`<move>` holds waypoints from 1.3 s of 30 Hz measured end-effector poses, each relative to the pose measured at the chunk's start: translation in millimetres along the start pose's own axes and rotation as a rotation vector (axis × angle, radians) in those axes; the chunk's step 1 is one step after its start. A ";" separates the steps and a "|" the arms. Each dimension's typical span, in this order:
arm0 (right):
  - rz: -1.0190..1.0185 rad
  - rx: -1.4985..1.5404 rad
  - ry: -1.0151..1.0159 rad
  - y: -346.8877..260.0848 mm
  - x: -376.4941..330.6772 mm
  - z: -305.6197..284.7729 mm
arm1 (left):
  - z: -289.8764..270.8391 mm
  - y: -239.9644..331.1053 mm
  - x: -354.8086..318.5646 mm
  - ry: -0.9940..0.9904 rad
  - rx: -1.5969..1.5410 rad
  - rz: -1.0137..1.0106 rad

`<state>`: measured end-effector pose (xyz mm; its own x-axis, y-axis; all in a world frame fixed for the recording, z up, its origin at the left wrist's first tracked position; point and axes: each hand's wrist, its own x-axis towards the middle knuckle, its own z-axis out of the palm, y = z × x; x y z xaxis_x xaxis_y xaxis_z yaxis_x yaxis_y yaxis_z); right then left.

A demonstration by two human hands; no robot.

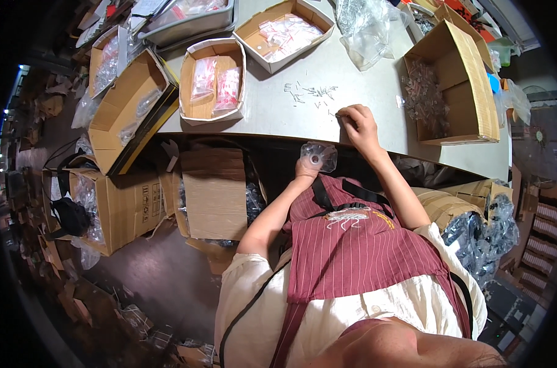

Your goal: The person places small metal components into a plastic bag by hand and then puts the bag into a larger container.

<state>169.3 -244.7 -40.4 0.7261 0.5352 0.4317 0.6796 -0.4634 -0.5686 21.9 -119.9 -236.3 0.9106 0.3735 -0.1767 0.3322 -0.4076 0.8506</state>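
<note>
My left hand (305, 170) is closed around a clear plastic bag (327, 158), just below the table's front edge. A small dark round spot shows inside the bag; I cannot tell what it is. On the grey tabletop (272, 110), my right hand (360, 126) has its thumb and fingers drawn together near the front edge. A tiny dark bit shows at the fingertips, too small to name. Just beyond and to the left of those fingers lies a loose scatter of small thin metal pieces (323, 92), like pins or screws.
Behind the pieces are a cardboard tray (244, 35) of small packets and another tray (182, 103) with two pink-marked bundles. A tipped carton (468, 92) holding clear parts stands at right. Clear plastic bags (364, 37) lie at the back. Cartons (214, 196) sit below the table.
</note>
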 end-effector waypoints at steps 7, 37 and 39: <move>-0.003 -0.111 0.066 5.6 -6.4 -0.9 | -4.1 8.7 0.8 0.019 -0.089 0.023; 0.135 0.095 -0.033 -0.8 15.0 8.1 | -2.5 10.7 4.7 -0.032 -0.007 -0.100; 0.095 -0.006 -0.006 7.5 23.7 9.0 | -0.7 12.4 5.0 -0.017 -0.005 -0.114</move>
<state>190.7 -229.2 -40.8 0.7866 0.4928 0.3720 0.6084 -0.5163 -0.6027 30.4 -122.5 -226.2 0.8711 0.4028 -0.2809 0.4328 -0.3594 0.8268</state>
